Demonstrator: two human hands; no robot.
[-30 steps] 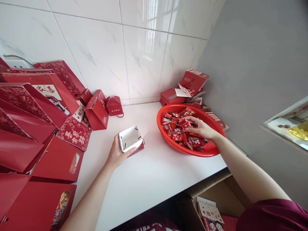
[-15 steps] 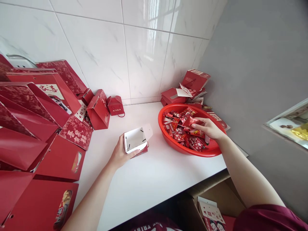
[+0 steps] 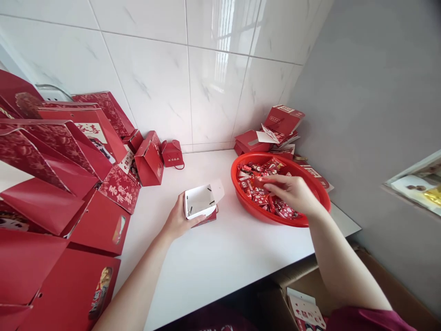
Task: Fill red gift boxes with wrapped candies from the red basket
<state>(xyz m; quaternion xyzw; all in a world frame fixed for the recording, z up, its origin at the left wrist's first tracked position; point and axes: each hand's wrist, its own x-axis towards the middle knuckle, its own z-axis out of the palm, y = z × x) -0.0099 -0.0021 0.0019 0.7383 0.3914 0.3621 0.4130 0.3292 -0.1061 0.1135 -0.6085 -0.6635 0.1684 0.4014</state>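
Above the red basket (image 3: 255,211), the right hand (image 3: 292,191) pinches what looks like a red packet (image 3: 259,182) between thumb and fingers. The left hand (image 3: 178,219) curls its fingers around a small white-lined box (image 3: 199,202), thumb along the near wall, on or just above the white table (image 3: 220,262); whether it touches is hard to tell. This box seems barely begun: its flap (image 3: 217,192) stands unclosed and its inside shows only short dark marks, no packet. Beneath the right hand, plenty of wrapped packets (image 3: 285,209) remain in the basket. Well to the left, many red boxes (image 3: 98,223) stand or lie closed up, apparently done, though their contents cannot be confirmed. Behind the basket are more red cartons (image 3: 285,120), some with flaps loose.
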